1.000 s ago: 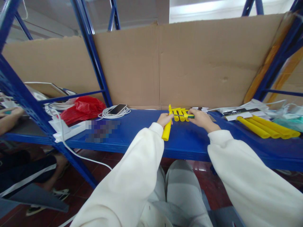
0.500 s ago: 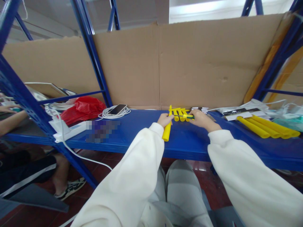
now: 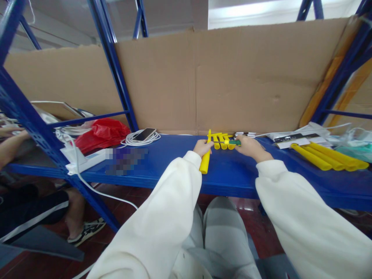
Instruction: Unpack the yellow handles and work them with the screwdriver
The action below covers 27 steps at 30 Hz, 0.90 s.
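Note:
My left hand (image 3: pixel 202 147) is closed around a yellow tube-shaped piece (image 3: pixel 205 165) with a narrower upper end, which lies slanted on the blue shelf. In my right hand (image 3: pixel 248 146) is a screwdriver (image 3: pixel 232 142) with a yellow and green handle, gripped at its rear end. Its shaft points left, level, toward the yellow piece beside my left fingertips; whether the tip sits in a screw is too small to see. Just behind the screwdriver, several similar yellow pieces (image 3: pixel 216 145) lie in a row.
Several yellow tubes (image 3: pixel 316 158) lie on the right of the blue shelf (image 3: pixel 174 166), near black-and-white packets (image 3: pixel 287 140). Leftward are a phone (image 3: pixel 145 134) on a coiled white cable (image 3: pixel 136 142), a red bag (image 3: pixel 103 133) and a power strip (image 3: pixel 90 161). Cardboard (image 3: pixel 250 77) stands behind. Another person's arm (image 3: pixel 13 149) shows far left.
My right fingers have shifted slightly right along the screwdriver handle, so more of its green part shows. My left hand and its yellow piece have stayed in place.

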Available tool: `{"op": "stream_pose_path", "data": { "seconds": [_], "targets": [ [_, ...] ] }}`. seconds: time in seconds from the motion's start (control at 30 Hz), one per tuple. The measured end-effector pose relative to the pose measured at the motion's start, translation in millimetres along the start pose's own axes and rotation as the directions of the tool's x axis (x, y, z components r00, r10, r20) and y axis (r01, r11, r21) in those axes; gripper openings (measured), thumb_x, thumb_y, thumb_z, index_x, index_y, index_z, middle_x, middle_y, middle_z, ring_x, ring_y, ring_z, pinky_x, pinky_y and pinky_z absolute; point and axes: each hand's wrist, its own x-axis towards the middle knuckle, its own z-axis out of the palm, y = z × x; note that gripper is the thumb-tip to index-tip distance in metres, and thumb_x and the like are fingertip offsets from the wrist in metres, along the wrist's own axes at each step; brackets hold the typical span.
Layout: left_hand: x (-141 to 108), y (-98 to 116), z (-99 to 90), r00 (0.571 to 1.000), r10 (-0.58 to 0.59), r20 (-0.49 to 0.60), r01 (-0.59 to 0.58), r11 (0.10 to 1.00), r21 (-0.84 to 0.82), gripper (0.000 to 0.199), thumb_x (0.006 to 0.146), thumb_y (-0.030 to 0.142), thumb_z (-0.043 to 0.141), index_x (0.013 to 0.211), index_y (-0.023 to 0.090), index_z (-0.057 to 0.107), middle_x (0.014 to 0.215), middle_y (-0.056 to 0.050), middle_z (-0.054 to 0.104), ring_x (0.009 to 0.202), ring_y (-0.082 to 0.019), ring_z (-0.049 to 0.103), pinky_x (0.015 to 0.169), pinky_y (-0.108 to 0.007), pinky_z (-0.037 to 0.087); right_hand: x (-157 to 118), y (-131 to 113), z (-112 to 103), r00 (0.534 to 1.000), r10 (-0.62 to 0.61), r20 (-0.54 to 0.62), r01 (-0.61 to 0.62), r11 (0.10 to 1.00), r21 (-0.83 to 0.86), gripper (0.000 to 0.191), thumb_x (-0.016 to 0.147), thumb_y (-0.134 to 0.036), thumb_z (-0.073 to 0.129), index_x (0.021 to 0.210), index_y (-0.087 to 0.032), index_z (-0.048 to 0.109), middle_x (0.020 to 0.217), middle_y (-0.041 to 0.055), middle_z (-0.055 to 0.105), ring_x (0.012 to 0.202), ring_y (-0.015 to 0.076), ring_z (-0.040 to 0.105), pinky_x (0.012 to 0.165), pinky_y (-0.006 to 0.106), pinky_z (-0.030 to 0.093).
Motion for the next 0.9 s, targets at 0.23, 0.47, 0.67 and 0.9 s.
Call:
{"op": "stream_pose_path", "data": {
  "seconds": [0.23,0.47,0.67,0.9],
  "targets": [
    [1.4,-0.7,0.0,1.0,-0.005,-0.029,0.005,1.0,-0.01,0.014,0.089,0.012,0.057,0.076,0.013,0.064,0.039,0.004,0.05,0.039,-0.01,0.048,0.046,-0.02,0.038,1.6,2.5,1.3,0.993,-0.086,-0.085,0.09,0.995,0.04,0.027,0.08,-0.015,0.057,0.106,-0.013,0.064,0.114,0.0192,0.069,0.105,0.0294,0.066,0.088,0.033,0.048],
    [2.7,-0.6,1.4,1.0,0.01,0.022,-0.009,1.0,-0.02,0.013,0.09,0.011,0.055,0.089,0.011,0.067,0.04,0.006,0.05,0.036,-0.01,0.046,0.047,-0.02,0.04,-0.1,2.8,0.2,0.996,0.083,-0.021,-0.082,0.996,0.036,0.032,0.083,-0.02,0.058,0.115,-0.017,0.058,0.097,0.0148,0.073,0.087,0.0295,0.069,0.07,0.032,0.046],
    [5.4,-2.3,0.9,1.0,0.02,0.007,-0.02,0.999,-0.045,0.013,0.09,0.012,0.056,0.092,0.011,0.068,0.041,0.006,0.05,0.037,-0.01,0.046,0.049,-0.02,0.042,3.1,6.9,4.4,0.997,0.046,-0.055,-0.04,0.992,0.117,0.025,0.083,-0.026,0.058,0.107,-0.019,0.063,0.105,0.0143,0.073,0.094,0.0288,0.069,0.074,0.033,0.048],
    [3.4,-1.8,2.0,0.999,0.027,0.02,-0.026,0.999,-0.036,0.012,0.089,0.01,0.057,0.094,0.011,0.067,0.041,0.007,0.05,0.036,-0.009,0.045,0.047,-0.02,0.041,2.7,6.6,4.2,0.991,0.122,-0.055,-0.114,0.985,0.132,0.028,0.08,-0.023,0.062,0.108,-0.019,0.059,0.094,0.0133,0.072,0.085,0.0284,0.068,0.07,0.032,0.047]
  ]
}}
